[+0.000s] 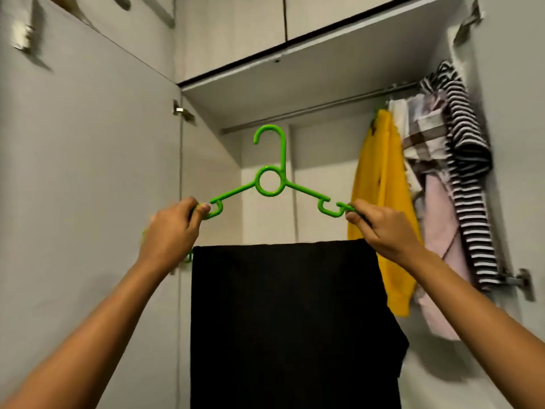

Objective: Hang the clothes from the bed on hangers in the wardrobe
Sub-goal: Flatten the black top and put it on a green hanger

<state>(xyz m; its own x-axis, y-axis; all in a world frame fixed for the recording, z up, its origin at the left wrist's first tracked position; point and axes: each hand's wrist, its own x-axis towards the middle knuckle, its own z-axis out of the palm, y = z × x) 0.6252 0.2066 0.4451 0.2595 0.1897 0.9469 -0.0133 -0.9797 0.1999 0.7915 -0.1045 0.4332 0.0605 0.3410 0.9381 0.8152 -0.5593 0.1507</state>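
Green plastic hanger (284,154), with a black garment (295,320) folded over its bottom bar, is held up in front of the open wardrobe (88,172). Its hook sits just below the metal rail (309,110) and has not yet caught it. The cloth hangs straight and fairly even, one lower corner sagging out to the right.

At the right end of the rail four pieces are hung already: a yellow garment (380,202), a checked one (424,137), a pink one (439,231) and a black-and-white striped top (469,178). So the job looks well along, though the bed is out of sight and I can't say what is left on it. This piece only needs lifting and hooking on.

Both hands are closed in a pinch: the left hand (172,228) nips the hanger's left shoulder beside its notch, and the right hand (380,228) nips the right shoulder likewise.
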